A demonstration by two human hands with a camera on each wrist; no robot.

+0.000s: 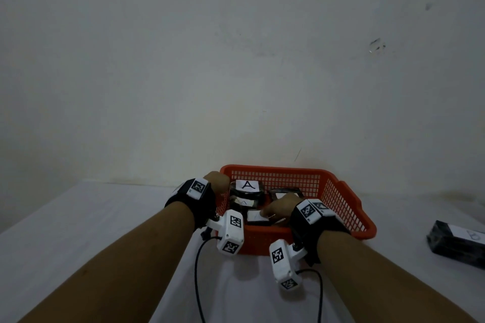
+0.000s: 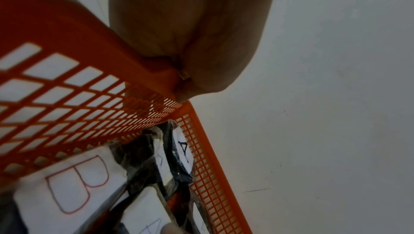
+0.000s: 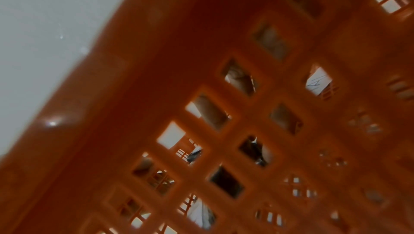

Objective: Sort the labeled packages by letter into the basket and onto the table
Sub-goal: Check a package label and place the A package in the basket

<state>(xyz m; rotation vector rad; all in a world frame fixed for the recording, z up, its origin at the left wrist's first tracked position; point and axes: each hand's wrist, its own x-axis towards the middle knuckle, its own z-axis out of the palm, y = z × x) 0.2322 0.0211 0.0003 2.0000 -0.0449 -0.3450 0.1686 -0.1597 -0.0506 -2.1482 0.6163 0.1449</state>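
Observation:
An orange mesh basket (image 1: 338, 199) stands on the white table and holds several black-wrapped packages with white labels. One at the back shows a black A (image 1: 247, 185). In the left wrist view a package marked B (image 2: 74, 184) lies by the near wall, with the A package (image 2: 184, 151) behind it. My left hand (image 1: 217, 183) grips the basket's left rim (image 2: 125, 43). Inside the basket, my right hand (image 1: 278, 206) holds a labeled package (image 1: 255, 216), thumb on its label and fingers curled over it. The right wrist view shows mostly the basket wall (image 3: 246, 60).
A black package with a white label (image 1: 458, 242) lies on the table (image 1: 91, 217) to the right of the basket. A plain wall rises right behind the basket. Wrist camera cables trail across the table near the front edge.

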